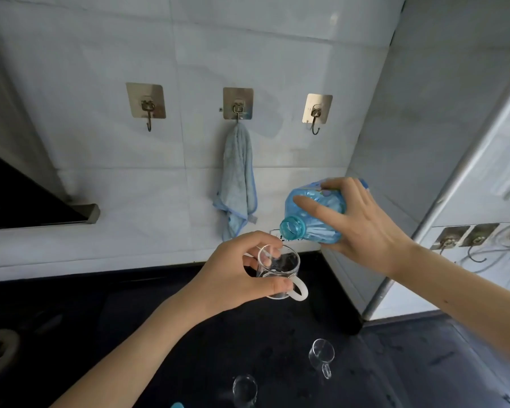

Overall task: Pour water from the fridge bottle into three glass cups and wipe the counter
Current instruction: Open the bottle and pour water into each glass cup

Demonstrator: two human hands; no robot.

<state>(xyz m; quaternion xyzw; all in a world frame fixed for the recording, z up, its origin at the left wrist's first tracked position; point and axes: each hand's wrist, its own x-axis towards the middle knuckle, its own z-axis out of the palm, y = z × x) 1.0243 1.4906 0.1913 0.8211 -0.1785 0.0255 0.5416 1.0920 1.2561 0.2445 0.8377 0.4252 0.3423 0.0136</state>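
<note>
Head view: the left hand grips a glass cup lifted above the dark desk, fingers curled round its wall and thumb near its handle. The right hand clasps a blue bottle tipped on its side, its open mouth just above the cup's far rim. Two more glass cups stand on the desk nearer: one to the right, one at the near edge. A blue cloth hangs on the middle wall hook
</note>
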